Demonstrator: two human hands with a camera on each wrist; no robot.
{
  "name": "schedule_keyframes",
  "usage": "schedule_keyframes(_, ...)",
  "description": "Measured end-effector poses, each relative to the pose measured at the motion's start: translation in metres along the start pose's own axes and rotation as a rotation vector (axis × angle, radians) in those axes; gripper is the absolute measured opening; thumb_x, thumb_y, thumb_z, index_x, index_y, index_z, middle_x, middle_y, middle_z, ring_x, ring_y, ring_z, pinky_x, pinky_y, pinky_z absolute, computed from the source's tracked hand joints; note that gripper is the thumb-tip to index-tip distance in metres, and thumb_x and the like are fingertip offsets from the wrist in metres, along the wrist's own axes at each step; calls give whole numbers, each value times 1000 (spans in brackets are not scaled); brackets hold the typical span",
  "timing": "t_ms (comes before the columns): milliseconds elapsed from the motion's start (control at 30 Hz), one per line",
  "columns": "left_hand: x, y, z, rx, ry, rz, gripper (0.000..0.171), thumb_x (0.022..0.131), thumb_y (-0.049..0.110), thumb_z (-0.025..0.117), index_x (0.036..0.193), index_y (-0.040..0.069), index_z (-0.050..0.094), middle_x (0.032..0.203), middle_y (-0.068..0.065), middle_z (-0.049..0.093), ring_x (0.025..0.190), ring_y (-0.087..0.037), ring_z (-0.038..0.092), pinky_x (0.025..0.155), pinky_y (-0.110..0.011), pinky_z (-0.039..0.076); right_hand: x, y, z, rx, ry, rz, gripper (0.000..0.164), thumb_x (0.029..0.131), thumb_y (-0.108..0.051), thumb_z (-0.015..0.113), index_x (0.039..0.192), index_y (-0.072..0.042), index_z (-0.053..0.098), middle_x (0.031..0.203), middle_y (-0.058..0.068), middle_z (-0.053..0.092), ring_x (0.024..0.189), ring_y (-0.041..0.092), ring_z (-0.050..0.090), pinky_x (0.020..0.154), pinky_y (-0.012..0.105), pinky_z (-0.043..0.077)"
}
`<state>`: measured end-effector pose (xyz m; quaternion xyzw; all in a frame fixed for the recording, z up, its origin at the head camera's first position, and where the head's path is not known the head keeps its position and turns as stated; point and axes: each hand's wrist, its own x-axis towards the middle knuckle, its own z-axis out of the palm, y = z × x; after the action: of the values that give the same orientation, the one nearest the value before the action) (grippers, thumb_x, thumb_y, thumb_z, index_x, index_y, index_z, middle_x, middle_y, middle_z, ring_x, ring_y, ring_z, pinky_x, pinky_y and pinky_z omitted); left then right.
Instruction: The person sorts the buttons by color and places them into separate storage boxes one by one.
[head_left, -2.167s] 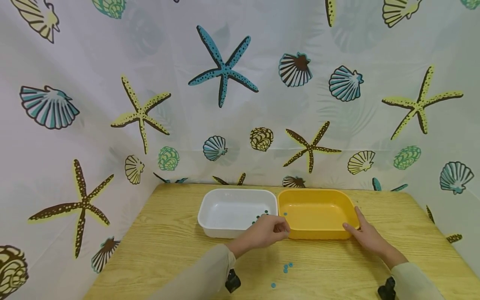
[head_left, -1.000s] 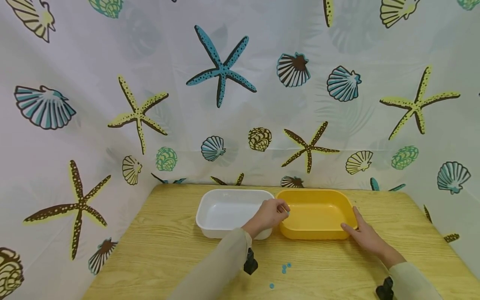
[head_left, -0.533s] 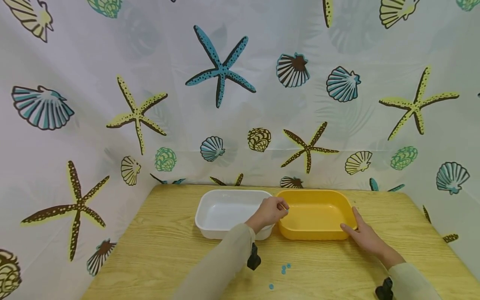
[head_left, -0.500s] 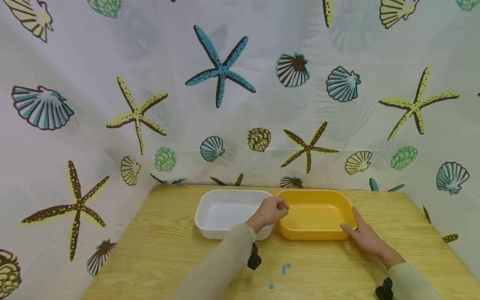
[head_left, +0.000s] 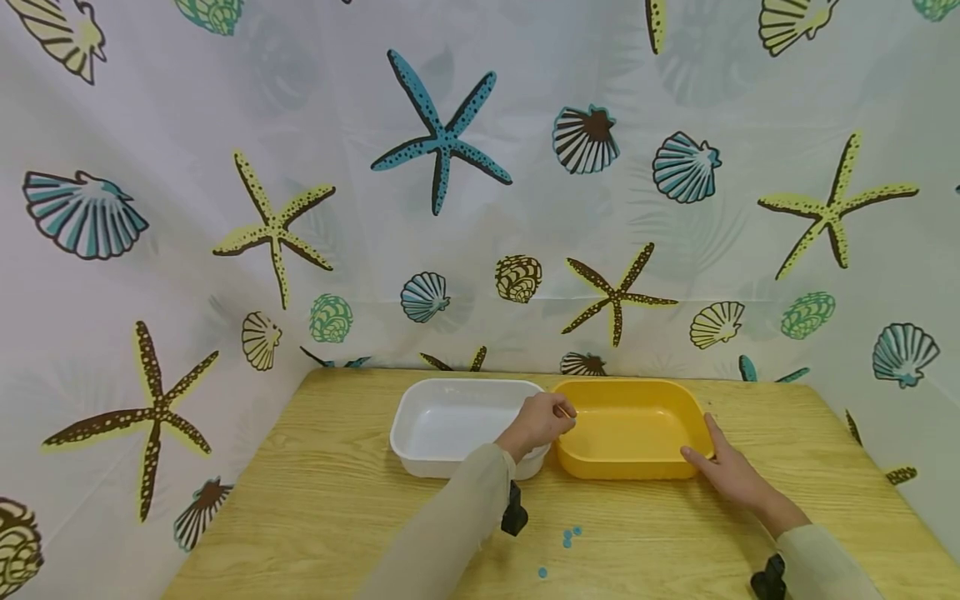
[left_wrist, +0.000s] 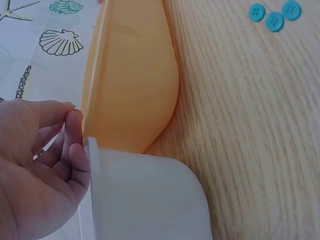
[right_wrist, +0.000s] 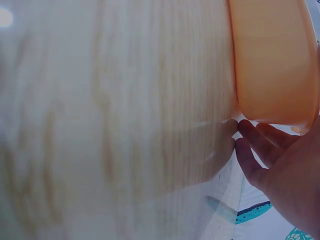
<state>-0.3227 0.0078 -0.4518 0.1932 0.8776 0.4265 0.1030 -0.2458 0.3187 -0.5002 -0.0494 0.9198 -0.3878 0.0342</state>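
My left hand [head_left: 542, 419] is over the line where the white plastic basin [head_left: 442, 467] and the yellow plastic basin [head_left: 637, 471] meet. Thumb and forefinger pinch a small button [left_wrist: 74, 106]; only a sliver of it shows at the fingertips in the left wrist view. The other fingers curl beside the white rim. At the right end of the yellow basin, my right hand [head_left: 733, 471] holds the near corner, thumb over the rim and fingers along the outer wall. The right wrist view shows those fingertips low against the wall.
Several blue buttons lie on the wooden table [head_left: 337, 517] in front of the basins: a cluster of buttons [head_left: 567, 535] and a single button [head_left: 542, 572] nearer me. A patterned curtain [head_left: 480, 250] hangs behind and along both sides.
Since the earliest frame, my left hand has moved away from me, from the basins' front edge to over their adjoining ends. Blue showed at its fingertips a second ago. My right hand has stayed put.
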Motion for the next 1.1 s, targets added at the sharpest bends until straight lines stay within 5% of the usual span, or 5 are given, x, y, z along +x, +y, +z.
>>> schedule_keyframes(567,5,-1,1,-1,-3,-51,9,90,13,62,95,7,67,80,-1,61,71,-13,57,65,-26,49,0,-1,0,-2,2,4,90,98,-45,45,147,4,-13,149,36,0,134,53,10,104,63,12)
schedule_keyframes(1100,-7,3,-7,-42,-50,37,21,93,12,55,108,2,66,86,-3,64,86,-31,63,66,-29,49,0,0,0,-5,0,10,90,98,-44,46,147,3,-14,149,36,0,134,53,10,104,63,12)
